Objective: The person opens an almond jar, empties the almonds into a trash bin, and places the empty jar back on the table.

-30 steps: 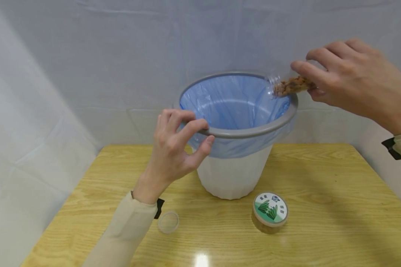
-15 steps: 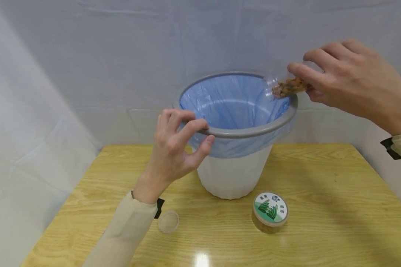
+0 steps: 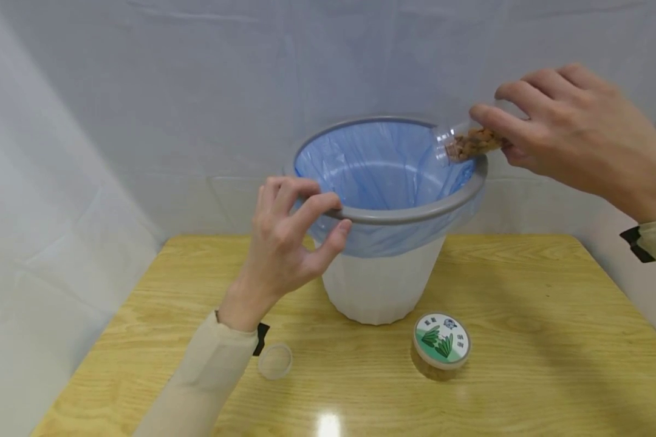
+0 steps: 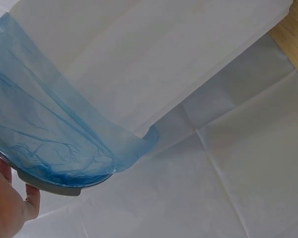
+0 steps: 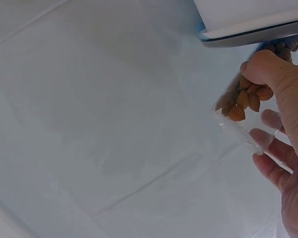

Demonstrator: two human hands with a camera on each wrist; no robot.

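- Barely anything has shifted since a second ago: my right hand (image 3: 568, 130) has nudged the clear jar (image 3: 467, 141) a touch further over the bin rim.
- My right hand's fingers are curled round that jar, which is tipped on its side, mouth over the blue liner (image 3: 382, 170), brown nuts (image 5: 243, 96) inside.
- My left hand (image 3: 284, 237) pinches the grey rim (image 3: 404, 215) of the bin (image 3: 379, 285), thumb under, fingers over.
- On the table (image 3: 525, 340) sit a labelled tub (image 3: 441, 342) and a small clear lid (image 3: 275, 360).

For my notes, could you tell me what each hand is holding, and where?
Left hand grips the bin's grey plastic rim; right hand holds the clear nut-filled jar by its body.
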